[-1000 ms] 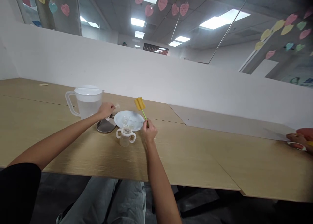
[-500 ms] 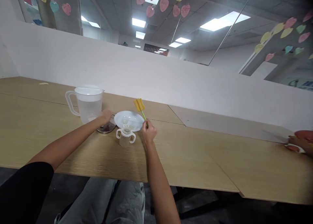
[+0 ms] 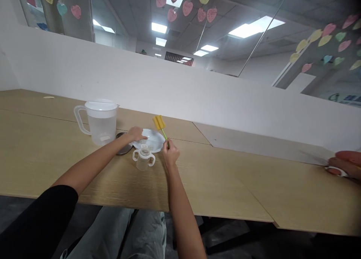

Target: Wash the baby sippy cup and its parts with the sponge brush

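My left hand (image 3: pixel 135 134) reaches over the left side of a white plate (image 3: pixel 154 139), with its fingertips at the plate. Small clear parts lie on the plate, partly hidden by those fingers. My right hand (image 3: pixel 170 153) grips the green handle of a yellow sponge bottle brush (image 3: pixel 158 122), its head held up past the plate's far edge. A clear two-handled sippy cup (image 3: pixel 143 160) stands between my hands, just in front of the plate. A dark round lid with a metal rim (image 3: pixel 123 146) lies under my left wrist, beside a clear plastic pitcher of water (image 3: pixel 100 122).
A co-worker's hand (image 3: pixel 340 168) holding a red object is at the right edge of the view. A grey sheet (image 3: pixel 262 144) lies on the far right of the wooden table (image 3: pixel 225 180). A white partition (image 3: pixel 169 93) runs behind the table.
My left hand has moved right from above the dark lid onto the plate, uncovering more of the lid's edge. My right hand and the brush have barely moved.
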### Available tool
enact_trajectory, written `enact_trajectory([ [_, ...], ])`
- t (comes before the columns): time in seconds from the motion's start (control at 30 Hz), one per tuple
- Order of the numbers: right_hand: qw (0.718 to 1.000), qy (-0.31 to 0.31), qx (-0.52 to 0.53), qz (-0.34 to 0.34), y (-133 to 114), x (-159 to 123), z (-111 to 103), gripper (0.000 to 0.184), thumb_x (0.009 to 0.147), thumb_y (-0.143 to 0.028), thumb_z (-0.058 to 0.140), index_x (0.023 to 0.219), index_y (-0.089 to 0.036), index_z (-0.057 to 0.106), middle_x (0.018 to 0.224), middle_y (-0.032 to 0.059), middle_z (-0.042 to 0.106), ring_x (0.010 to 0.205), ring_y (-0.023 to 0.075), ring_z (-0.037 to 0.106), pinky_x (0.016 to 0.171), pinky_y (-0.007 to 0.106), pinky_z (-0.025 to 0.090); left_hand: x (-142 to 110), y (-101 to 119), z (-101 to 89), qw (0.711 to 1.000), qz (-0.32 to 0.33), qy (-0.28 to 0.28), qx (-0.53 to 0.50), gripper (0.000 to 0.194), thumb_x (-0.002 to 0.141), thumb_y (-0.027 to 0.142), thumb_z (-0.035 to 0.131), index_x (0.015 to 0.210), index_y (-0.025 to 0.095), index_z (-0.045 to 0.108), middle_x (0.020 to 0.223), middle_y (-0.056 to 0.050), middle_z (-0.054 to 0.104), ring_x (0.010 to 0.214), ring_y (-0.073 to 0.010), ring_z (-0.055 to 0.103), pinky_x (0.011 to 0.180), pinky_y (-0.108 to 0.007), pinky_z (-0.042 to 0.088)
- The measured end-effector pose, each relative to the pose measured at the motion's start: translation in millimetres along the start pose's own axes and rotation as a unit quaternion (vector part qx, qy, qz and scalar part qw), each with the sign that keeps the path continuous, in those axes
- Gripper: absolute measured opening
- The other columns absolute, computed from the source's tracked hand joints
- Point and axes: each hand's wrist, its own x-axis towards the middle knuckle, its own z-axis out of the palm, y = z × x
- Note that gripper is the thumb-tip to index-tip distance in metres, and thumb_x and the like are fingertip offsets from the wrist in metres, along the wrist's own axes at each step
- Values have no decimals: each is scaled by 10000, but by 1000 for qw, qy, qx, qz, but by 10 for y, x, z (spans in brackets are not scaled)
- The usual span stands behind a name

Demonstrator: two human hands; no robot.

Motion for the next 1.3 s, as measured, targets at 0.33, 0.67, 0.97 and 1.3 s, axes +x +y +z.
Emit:
enact_trajectory([
  [0.33, 999, -11, 11, -37, -4, -12, -12, 347, 913, -318, 430, 966, -172, 741, 589, 30, 647, 480, 98, 469, 520, 218, 253, 64, -50, -150, 995, 4, 52, -90, 576, 739, 450, 667, 1222, 140, 615, 1154, -126, 675, 1044, -265, 639, 862, -303, 492],
  [0.67, 990, 27, 54, -128, -4, -43, -11, 373, 911, -304, 409, 878, -146, 745, 484, 12, 571, 448, 92, 458, 512, 213, 321, -75, -131, -762, 952, 182, 122, -213, 564, 622, 277, 705, 1170, 161, 639, 1169, -70, 643, 1040, -228, 609, 898, -300, 477],
  [0.97, 978, 73, 30, -191, 11, -55, -41, 305, 895, -266, 445, 862, -157, 728, 471, -1, 515, 453, 97, 459, 530, 226, 343, -285, 76, -781, 936, 235, 83, -250, 473, 604, 343, 782, 1053, 205, 722, 1017, -33, 719, 925, -202, 652, 812, -257, 474],
  [1.3, 977, 80, -10, -198, 0, -47, -50, 294, 918, -264, 450, 902, -151, 721, 530, 24, 564, 475, 101, 487, 543, 240, 340, -302, 62, -679, 935, 215, 147, -242, 396, 829, 440, 607, 1111, 169, 674, 1056, -74, 686, 926, -198, 645, 806, -272, 491],
])
